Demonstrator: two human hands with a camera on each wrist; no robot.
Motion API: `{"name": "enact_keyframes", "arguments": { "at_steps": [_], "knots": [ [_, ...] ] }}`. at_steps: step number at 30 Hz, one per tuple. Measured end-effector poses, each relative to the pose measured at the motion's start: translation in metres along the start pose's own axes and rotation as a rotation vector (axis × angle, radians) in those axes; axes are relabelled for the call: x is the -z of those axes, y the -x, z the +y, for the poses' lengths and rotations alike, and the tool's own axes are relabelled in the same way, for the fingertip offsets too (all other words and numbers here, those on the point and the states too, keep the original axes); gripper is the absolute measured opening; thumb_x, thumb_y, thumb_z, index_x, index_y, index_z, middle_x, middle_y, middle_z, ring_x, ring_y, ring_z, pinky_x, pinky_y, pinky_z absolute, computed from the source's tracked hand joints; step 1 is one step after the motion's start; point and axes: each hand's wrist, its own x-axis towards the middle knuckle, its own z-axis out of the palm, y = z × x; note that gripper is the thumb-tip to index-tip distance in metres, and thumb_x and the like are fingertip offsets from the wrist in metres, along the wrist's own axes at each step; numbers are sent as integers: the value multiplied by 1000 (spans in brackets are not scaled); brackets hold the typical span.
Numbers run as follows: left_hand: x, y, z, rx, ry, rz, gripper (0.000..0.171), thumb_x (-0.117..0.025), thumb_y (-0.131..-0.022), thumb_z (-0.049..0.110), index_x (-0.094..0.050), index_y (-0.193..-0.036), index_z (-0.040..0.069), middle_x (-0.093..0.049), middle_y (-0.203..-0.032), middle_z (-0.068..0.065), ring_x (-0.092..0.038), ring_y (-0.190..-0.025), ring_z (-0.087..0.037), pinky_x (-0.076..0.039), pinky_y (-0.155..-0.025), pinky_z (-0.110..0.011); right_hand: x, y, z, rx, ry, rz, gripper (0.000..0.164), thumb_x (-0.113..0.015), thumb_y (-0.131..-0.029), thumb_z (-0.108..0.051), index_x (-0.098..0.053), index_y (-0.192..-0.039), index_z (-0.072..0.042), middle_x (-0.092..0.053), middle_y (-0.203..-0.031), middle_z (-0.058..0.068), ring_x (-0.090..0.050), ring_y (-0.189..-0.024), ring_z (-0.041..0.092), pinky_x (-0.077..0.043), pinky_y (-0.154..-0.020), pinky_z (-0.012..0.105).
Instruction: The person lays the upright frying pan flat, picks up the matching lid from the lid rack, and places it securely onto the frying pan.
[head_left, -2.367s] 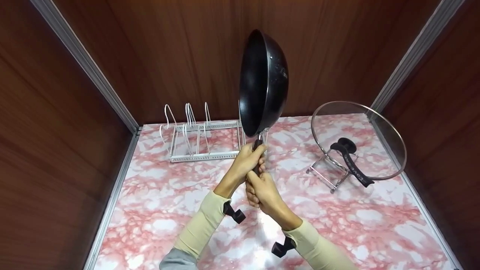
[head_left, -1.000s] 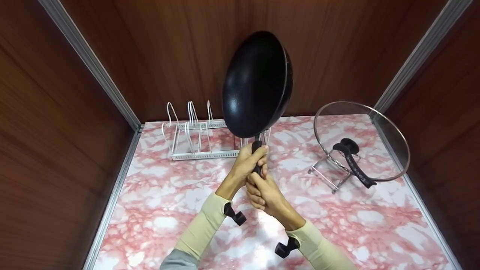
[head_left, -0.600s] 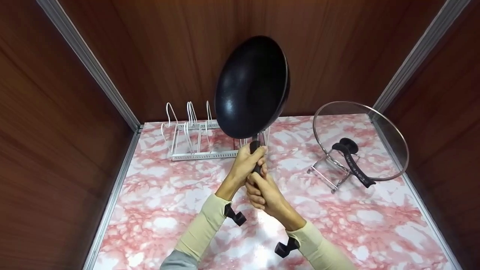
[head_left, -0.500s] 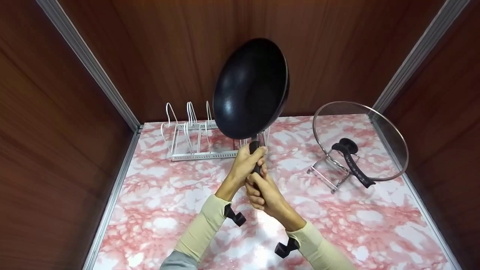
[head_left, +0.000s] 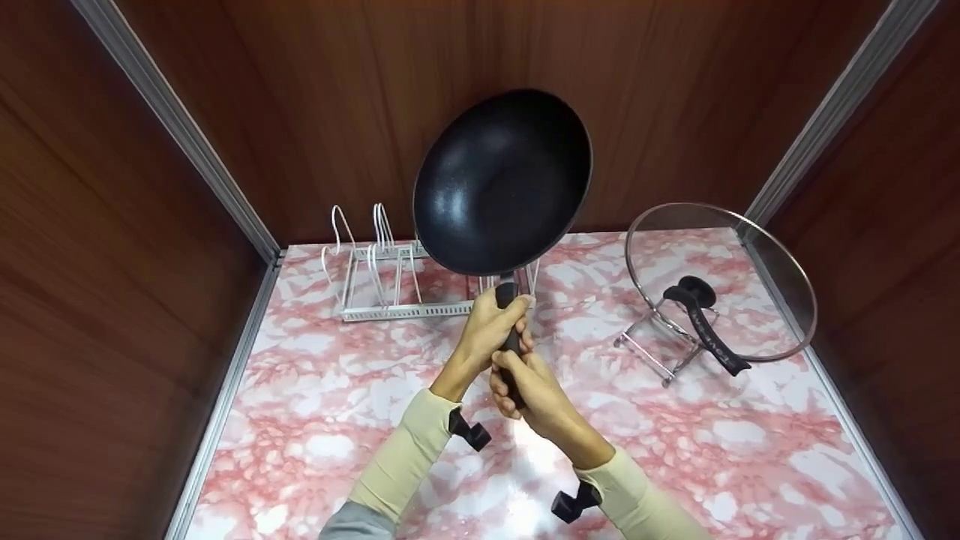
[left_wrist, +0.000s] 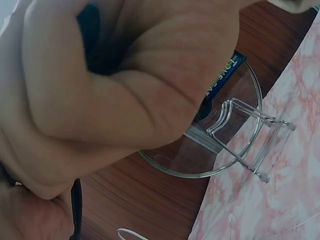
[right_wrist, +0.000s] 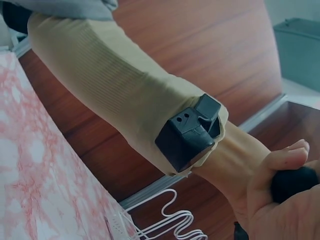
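Observation:
A black wok (head_left: 502,187) is held up in front of the back wall, its dark inside turned toward the head camera and its handle pointing down toward the person. My left hand (head_left: 489,328) grips the upper part of the black handle (head_left: 507,294), thumb along it. Just below, my right hand (head_left: 534,388) curls round the lower end of that handle. In the left wrist view, curled fingers (left_wrist: 75,100) fill the near side. Behind the wok's lower edge, a white wire rack (head_left: 405,310) is partly hidden.
On the right, a glass lid (head_left: 757,285) with a black handle leans upright on a small metal wire stand (head_left: 649,356). Brown wood-look panels (head_left: 300,112) enclose the pink marbled tabletop (head_left: 337,405) at the back and both sides.
The wok has turned from nearly edge-on to facing the head camera, and its top has come down a little. Both hands keep their grip; the lid and rack stay put.

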Motion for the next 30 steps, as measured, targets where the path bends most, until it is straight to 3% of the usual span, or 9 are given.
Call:
{"name": "enact_keyframes", "arguments": {
  "at_steps": [3, 11, 18, 30],
  "knots": [
    [1, 1, 0, 2, -17, 15, 18, -57, -105, 10, -54, -88, 4, -57, -56, 2, -63, -43, -11, -55, -45, -26, -1, 2, 1, 2, 40, 46, 26, -49, -106, -20, -50, -83, -7, -47, -58, -4, -42, -40, 5, -31, -37, 19],
    [0, 3, 3, -1, -32, 26, 16, -61, -104, 14, -56, -92, 4, -59, -59, 1, -64, -43, -11, -54, -43, -25, -7, 2, 5, 28, 90, 133, 35, -51, -104, -16, -45, -71, -10, -40, -55, -6, -36, -39, 3, -28, -38, 18],
    [-1, 5, 4, 26, -9, 13, 17, -64, -101, 16, -57, -90, 5, -58, -59, 1, -63, -43, -11, -54, -43, -24, -12, 3, 10, 66, 57, 160, 35, -50, -104, -12, -43, -69, -10, -38, -55, -5, -35, -40, 3, -28, -38, 17],
    [-3, 8, 3, 55, 85, -38, 20, -63, -106, 17, -57, -95, 2, -59, -60, 1, -65, -47, -12, -57, -47, -25, -13, 6, 14, 102, 51, 168, 40, -50, -104, -13, -44, -65, -10, -39, -53, -6, -35, -39, 2, -28, -38, 17]
  ]
}}
